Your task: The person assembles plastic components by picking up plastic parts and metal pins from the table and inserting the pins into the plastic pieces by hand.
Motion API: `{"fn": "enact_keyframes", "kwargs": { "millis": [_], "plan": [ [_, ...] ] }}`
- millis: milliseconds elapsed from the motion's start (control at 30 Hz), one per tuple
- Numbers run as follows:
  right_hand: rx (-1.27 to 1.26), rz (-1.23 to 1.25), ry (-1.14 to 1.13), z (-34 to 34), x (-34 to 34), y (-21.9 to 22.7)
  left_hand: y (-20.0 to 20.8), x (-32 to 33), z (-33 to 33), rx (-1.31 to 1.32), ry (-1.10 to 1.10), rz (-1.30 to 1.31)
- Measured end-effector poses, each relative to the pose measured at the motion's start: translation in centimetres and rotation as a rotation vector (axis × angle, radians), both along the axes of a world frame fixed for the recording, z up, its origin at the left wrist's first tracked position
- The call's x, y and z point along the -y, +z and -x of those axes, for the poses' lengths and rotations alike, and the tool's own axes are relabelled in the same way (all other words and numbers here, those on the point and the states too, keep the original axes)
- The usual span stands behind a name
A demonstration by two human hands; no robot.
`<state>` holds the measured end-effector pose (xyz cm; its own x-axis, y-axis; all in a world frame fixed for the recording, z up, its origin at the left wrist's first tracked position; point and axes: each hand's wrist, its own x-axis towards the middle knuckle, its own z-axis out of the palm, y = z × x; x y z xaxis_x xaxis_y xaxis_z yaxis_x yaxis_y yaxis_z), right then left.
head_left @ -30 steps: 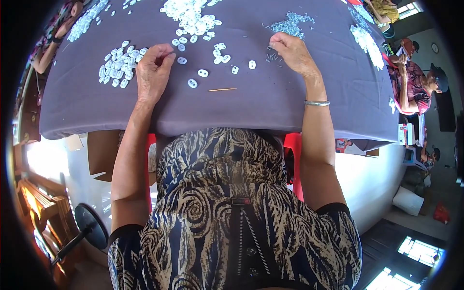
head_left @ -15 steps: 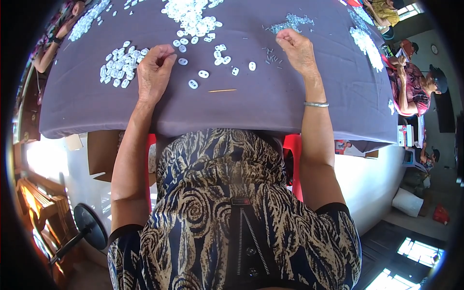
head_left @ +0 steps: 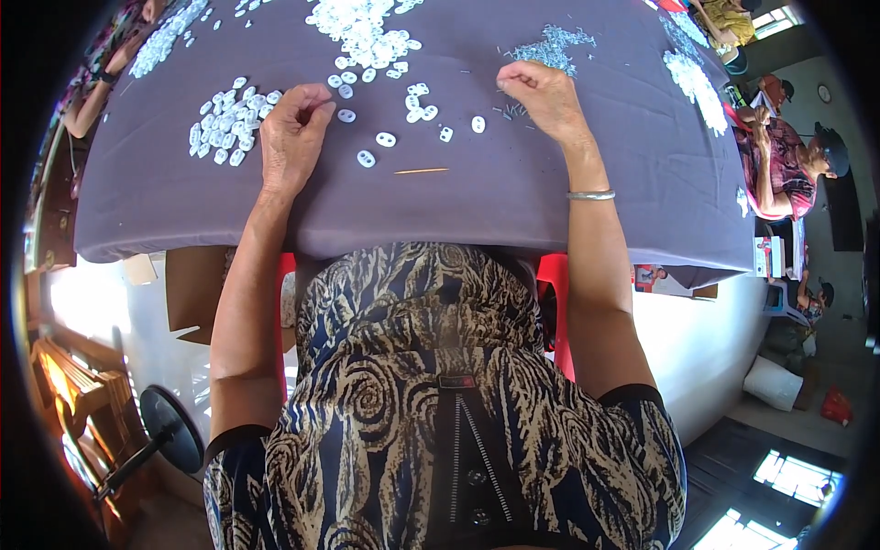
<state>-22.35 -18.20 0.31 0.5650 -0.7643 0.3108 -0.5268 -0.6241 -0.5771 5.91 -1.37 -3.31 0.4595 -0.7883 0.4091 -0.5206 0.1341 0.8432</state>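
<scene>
My left hand [head_left: 296,137] rests at the right edge of a small heap of white two-holed oval plastic pieces [head_left: 223,128]. Its fingers are curled in a pinch, and whatever is between them is hidden. Just in front of a loose pile of small thin metal pins or screws [head_left: 556,46], my right hand [head_left: 548,99] hovers with thumb and forefinger pressed together; anything in that pinch is too small to make out. Between the hands lie several single white pieces [head_left: 386,139] and a thin pointed wooden stick [head_left: 422,171].
A big pile of white pieces [head_left: 362,32] sits at the far middle of the cloth-covered table [head_left: 440,215]. More white pieces [head_left: 694,92] lie at the right edge. Other people sit around, one in a dark cap [head_left: 831,151] at right and another's arm [head_left: 87,110] at left.
My right hand has moved left, away from the metal pile and towards the middle, still pinched. My left hand has stayed in place.
</scene>
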Motion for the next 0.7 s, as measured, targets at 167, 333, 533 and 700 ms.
{"fn": "enact_keyframes", "kwargs": {
  "millis": [167, 333, 533, 700],
  "plan": [
    [0.158, -0.078, -0.152, 0.73, 0.21, 0.22, 0.04, 0.03, 0.08, -0.01, -0.005, 0.001],
    [0.081, -0.06, -0.066, 0.9, -0.05, 0.35, 0.01, -0.04, 0.05, -0.009, -0.008, 0.01],
    [-0.06, 0.002, 0.003, 0.95, 0.24, -0.34, 0.11, 0.01, 0.21, -0.005, -0.016, 0.002],
    [-0.084, 0.075, 0.014, 0.68, -0.07, 0.01, 0.02, -0.05, 0.04, 0.006, -0.015, 0.0]
  ]
}}
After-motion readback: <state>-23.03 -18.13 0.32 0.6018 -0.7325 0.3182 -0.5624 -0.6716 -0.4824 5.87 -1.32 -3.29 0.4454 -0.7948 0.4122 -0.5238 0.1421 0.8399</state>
